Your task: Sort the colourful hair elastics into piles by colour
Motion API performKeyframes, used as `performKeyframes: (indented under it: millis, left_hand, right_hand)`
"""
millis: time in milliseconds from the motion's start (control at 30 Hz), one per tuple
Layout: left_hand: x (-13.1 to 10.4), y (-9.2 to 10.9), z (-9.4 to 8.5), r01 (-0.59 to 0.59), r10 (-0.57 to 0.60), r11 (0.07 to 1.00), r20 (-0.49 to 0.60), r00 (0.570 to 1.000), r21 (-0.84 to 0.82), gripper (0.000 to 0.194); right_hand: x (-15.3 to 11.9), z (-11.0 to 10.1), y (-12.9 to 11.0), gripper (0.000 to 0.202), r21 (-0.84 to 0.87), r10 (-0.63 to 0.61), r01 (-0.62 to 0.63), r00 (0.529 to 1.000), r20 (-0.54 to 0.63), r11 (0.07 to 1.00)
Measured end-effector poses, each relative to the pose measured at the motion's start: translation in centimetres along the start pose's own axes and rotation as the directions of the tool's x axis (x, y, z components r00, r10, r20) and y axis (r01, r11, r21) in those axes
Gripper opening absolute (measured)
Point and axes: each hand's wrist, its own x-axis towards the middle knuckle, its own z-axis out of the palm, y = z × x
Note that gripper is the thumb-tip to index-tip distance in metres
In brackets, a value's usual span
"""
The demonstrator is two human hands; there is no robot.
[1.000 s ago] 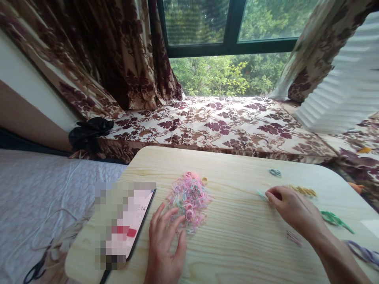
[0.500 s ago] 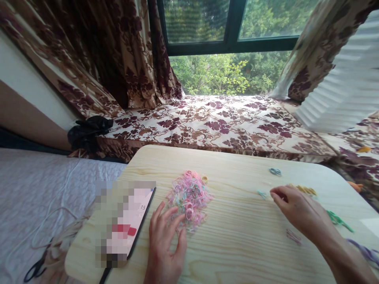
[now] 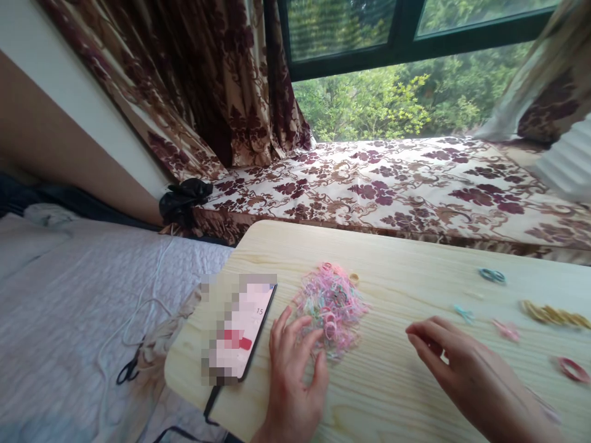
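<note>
A heap of small elastic bands (image 3: 339,301), mostly pink with some mint and lilac, lies on the light wooden table (image 3: 392,258). My left hand (image 3: 298,375) rests at the heap's near left edge, fingers spread. Right of the heap, my right hand (image 3: 455,363) hovers over the wood with thumb and fingertips together; nothing shows between them. Beyond it are small groups sorted by colour: blue-grey bands (image 3: 492,275), turquoise bands (image 3: 463,314), pink bands (image 3: 505,330) and a row of mustard-yellow bands (image 3: 554,314). A dark red band (image 3: 574,370) lies farther right.
A phone (image 3: 253,314), partly pixelated, lies left of the heap with a dark cable attached. Left of the table is a bed (image 3: 92,277) with a white cord. A floral-covered window seat (image 3: 369,184) runs behind the table, with a black bag (image 3: 184,200) on its left end.
My right hand has drawn back leftward from the sorted groups toward the heap, uncovering the pink bands. My left hand stays by the heap. The view has turned left.
</note>
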Motion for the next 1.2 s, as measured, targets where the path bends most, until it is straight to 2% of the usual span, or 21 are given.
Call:
performKeyframes:
  millis: [267,467,700,833,967,1067,1200]
  left_hand:
    - [0.0,0.1,-0.1,0.001,-0.002,1.000,0.009,1.000,0.008,0.031]
    - [0.1,0.0,0.0,-0.003,0.003,1.000,0.009,1.000,0.009,0.032]
    - [0.0,-0.1,0.3,-0.014,0.015,1.000,-0.030,0.999,0.015,0.031]
    - [0.0,-0.1,0.3,-0.016,0.017,1.000,-0.048,0.999,0.025,0.031]
    - [0.0,-0.6,0.3,-0.052,0.054,0.998,-0.049,0.997,0.044,0.032]
    - [-0.2,-0.9,0.5,-0.090,0.092,0.995,-0.050,0.994,0.046,0.033]
    - [-0.4,-0.7,1.0,-0.007,0.007,1.000,-0.089,0.996,-0.007,0.031]
  right_hand:
    - [0.0,2.4,-1.9,0.038,0.031,-0.093,0.091,0.993,0.075,0.995]
    - [2.1,3.7,-2.9,0.031,0.009,-0.135,0.135,0.990,0.049,0.991]
    - [3.9,4.4,-3.3,0.027,-0.024,-0.153,0.153,0.988,0.029,0.988]
    - [4.1,4.4,-3.4,0.023,-0.013,-0.163,0.163,0.986,0.034,0.986]
    - [3.8,4.0,-3.1,0.029,0.025,-0.166,0.166,0.986,0.029,0.986]
    - [3.1,3.8,-2.3,0.030,0.153,-0.148,0.144,0.989,0.016,0.978]
    - [2.1,3.6,-1.3,0.029,0.463,-0.011,-0.019,0.998,0.062,0.886]
